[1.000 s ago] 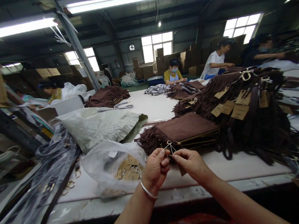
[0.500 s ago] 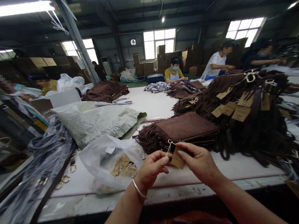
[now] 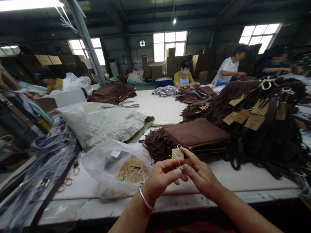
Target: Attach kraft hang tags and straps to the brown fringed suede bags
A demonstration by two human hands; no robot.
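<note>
A brown fringed bag [image 3: 195,132] lies on top of a small stack at the middle of the table. At its near edge hangs a tan paper tag [image 3: 177,154] by a metal ring, with a white string [image 3: 178,159] across its front. My left hand [image 3: 164,175] pinches the lower part of the string. Close beside it, my right hand [image 3: 199,173] has thumb and fingers closed on the same string, forefinger near the ring. An open plastic bag [image 3: 95,169] holding several strung tags stands left of my hands.
A large pile of brown fringed bags [image 3: 285,136] with tags rises at the right. Wrapped straps [image 3: 50,165] and a pale plastic sheet [image 3: 100,121] lie at the left. Gold buckles [image 3: 68,181] rest near the table's front edge [image 3: 98,211]. Several people sit farther back.
The tag has moved out from between my fingers and up against the bag's edge. Both hands have come closer together at the string. The view has shifted slightly.
</note>
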